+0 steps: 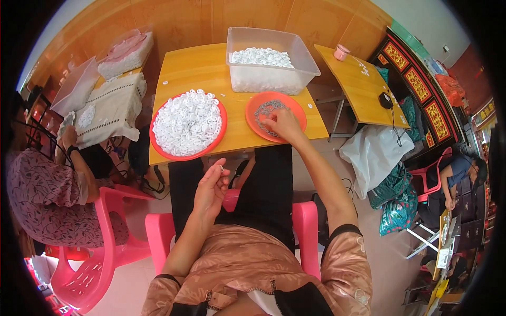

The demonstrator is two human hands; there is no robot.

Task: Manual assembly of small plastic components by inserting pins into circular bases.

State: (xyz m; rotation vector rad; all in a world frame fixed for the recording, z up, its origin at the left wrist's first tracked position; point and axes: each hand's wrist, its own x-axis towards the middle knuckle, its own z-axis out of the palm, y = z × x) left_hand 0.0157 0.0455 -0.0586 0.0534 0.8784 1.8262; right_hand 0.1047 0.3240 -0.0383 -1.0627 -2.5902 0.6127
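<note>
My left hand (211, 185) is raised over my lap, just off the table's near edge. Its thumb and fingers pinch a small white plastic piece (221, 168). My right hand (285, 125) reaches into an orange-red plate (301, 111), fingers bunched together among small grey metal pieces (268, 107). Whatever those fingertips grip is hidden. Left of that plate, a red round tray (223, 126) is heaped with small white ring-shaped plastic pieces (187, 124). Both stand on a yellow wooden table (196, 67).
A clear plastic bin (274, 78) of similar white pieces stands at the table's back. On the left a person (58, 189) sits at a cloth-covered table (113, 108). At right are another yellow table (363, 89), filled bags (374, 152) and a second seated person (456, 176).
</note>
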